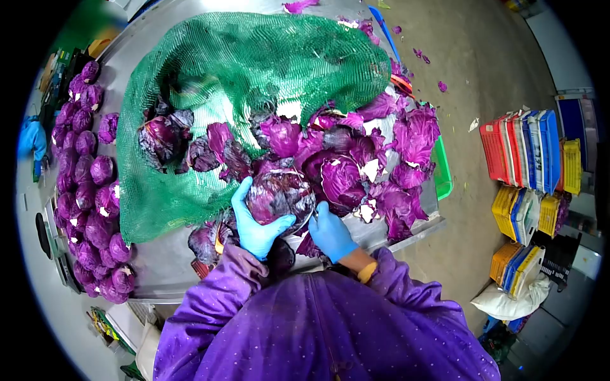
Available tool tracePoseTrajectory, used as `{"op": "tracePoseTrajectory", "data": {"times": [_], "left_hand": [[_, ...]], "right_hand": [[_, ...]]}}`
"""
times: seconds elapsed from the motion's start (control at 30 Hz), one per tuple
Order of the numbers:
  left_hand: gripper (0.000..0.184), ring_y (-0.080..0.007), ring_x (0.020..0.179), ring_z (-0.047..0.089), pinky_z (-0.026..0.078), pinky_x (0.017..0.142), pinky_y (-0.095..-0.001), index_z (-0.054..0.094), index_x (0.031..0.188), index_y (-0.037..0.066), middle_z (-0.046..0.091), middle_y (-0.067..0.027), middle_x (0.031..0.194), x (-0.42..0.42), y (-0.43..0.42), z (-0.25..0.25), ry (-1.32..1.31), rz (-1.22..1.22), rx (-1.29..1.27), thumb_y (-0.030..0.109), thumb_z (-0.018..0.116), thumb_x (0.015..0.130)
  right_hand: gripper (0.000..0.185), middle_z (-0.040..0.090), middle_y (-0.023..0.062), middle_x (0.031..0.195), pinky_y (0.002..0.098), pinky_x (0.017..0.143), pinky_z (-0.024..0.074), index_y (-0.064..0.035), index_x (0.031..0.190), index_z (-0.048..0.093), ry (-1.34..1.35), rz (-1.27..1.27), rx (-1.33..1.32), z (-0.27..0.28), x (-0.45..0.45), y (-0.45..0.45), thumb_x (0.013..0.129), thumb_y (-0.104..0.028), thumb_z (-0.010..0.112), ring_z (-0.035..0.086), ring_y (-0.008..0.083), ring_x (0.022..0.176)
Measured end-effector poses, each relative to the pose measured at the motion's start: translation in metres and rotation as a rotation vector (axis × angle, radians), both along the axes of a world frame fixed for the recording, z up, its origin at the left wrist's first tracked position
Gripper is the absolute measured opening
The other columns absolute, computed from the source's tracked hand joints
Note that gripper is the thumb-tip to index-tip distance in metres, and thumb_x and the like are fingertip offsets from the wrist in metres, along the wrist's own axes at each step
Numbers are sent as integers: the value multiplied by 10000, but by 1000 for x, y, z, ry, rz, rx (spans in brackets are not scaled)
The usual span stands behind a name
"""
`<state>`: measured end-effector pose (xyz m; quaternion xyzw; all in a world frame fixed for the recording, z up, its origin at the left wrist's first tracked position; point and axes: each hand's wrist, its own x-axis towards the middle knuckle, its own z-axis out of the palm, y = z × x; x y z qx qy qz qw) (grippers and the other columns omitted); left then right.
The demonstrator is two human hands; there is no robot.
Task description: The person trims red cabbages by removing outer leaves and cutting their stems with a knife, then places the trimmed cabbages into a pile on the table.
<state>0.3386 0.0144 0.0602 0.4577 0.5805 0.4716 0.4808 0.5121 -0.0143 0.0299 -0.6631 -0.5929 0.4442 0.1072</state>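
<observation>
Above the table [162, 273], the left hand [254, 225] clasps a cabbage [279, 195], the right hand [332, 235] alongside, grip unclear.

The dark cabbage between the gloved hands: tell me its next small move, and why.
Probably loosen one of its outer leaves with the right hand. The left hand grips the cabbage, whose surface looks dark and ragged; the right hand is close beside it, and the heads piled on the left look smoother and cleaner.
</observation>
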Motion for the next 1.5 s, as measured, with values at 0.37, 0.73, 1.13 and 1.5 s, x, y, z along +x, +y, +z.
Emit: {"op": "tracePoseTrajectory", "data": {"times": [0.37, 0.73, 1.13, 1.5], "left_hand": [[1039, -232, 1203, 437, 356, 1059, -377, 271, 1397, 11, 388, -130, 1328, 10, -3, 3, 381, -118, 107, 148, 900, 582], [897, -242, 1238, 446, 371, 1061, -390, 279, 1408, 13, 422, -148, 1344, -58, -28, 37, -218, 105, -120, 111, 809, 692], [811, -220, 1119, 507, 442, 955, -346, 346, 1371, 17, 483, -134, 1263, -22, -29, 0, -281, 415, 25, 54, 792, 694], [603, -198, 1042, 588, 502, 894, -347, 378, 1343, 43, 574, -106, 1180, 15, -49, 17, -484, 317, -150, 3, 667, 815]], "right_hand": [[349, 625, 325, 915, 527, 767, 491, 55, 1152, 485, 0, -28, 69, -69, 3, 5, 876, -158, 486, 617, 468, 880], [176, 557, 32, 716, 272, 369, 371, -45, 952, 524, 590, -282, -461, 17, 23, 34, 844, -168, 590, 455, 111, 428], [340, 599, 36, 784, 230, 368, 406, -16, 1216, 505, 762, -328, -212, 77, 13, 27, 935, -198, 567, 491, 86, 421], [697, 223, 312, 1492, 363, 1133, 234, 69, 1454, 186, 526, -104, -86, 58, -14, 5, 985, -369, 459, 240, 376, 1405]]}}
